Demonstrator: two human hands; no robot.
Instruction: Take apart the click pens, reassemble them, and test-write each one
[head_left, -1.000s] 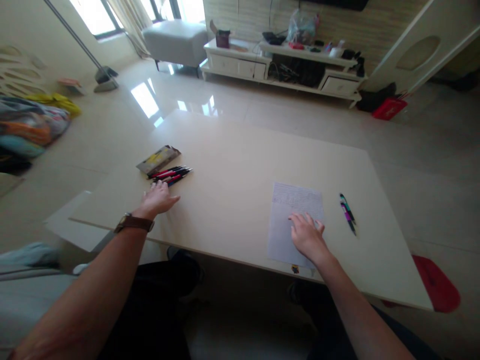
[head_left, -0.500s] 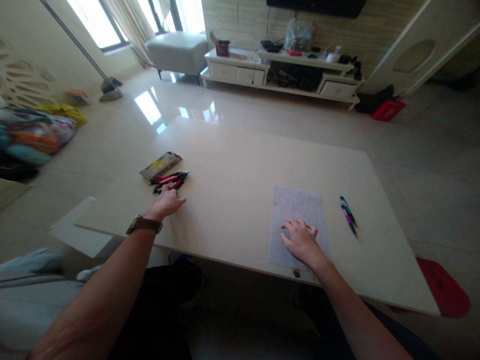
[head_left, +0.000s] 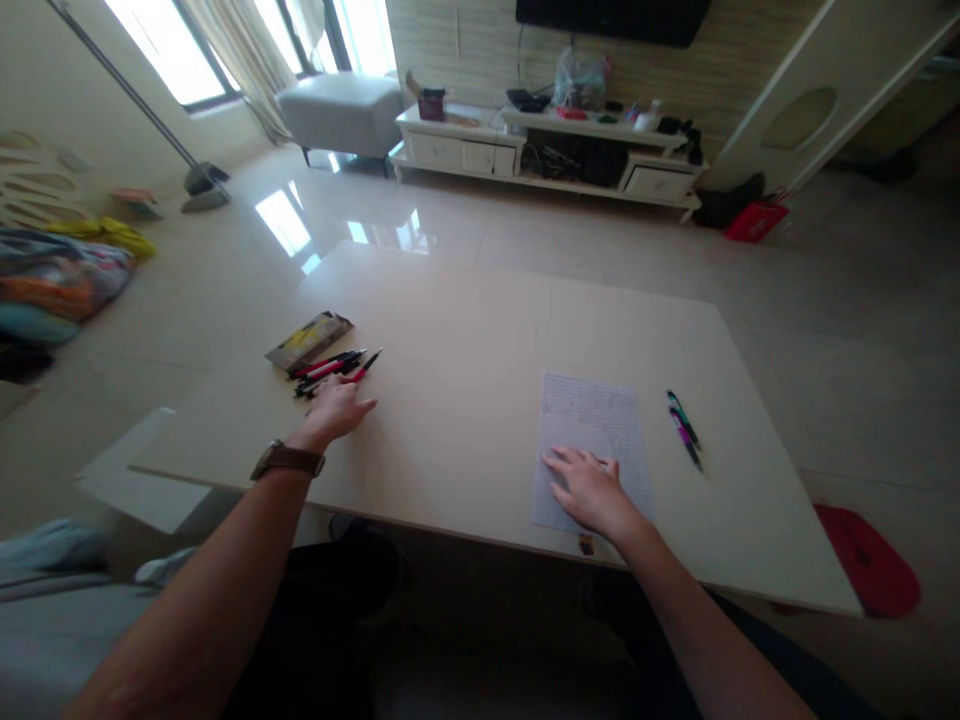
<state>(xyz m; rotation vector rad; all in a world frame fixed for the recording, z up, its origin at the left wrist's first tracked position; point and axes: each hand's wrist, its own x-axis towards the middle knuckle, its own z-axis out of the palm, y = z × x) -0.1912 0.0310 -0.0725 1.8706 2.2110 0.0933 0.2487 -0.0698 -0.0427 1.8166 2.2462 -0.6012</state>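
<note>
My left hand (head_left: 336, 408), with a brown watch on the wrist, has its fingers on a red and black pen (head_left: 366, 366) beside a pile of several pens (head_left: 322, 368). Behind the pile lies a grey and yellow box (head_left: 309, 340). Over a sheet of paper with lines of writing (head_left: 592, 405) rests my right hand (head_left: 589, 488), fingers spread, holding nothing visible. Right of the paper are a green and black pen (head_left: 683, 418) and a purple and black pen (head_left: 685, 440). A small dark item (head_left: 586, 545) sits at the table's front edge below the paper.
The white table (head_left: 465, 400) spans the middle. Behind it stand a low white cabinet (head_left: 457, 152) and a grey ottoman (head_left: 341, 108). A red stool (head_left: 870, 560) shows beyond the right corner, and clothes (head_left: 60, 275) lie at the left.
A red and black pen now sits apart from the pile at my left fingers. My right hand has shifted slightly left on the paper. The whole view has moved a little.
</note>
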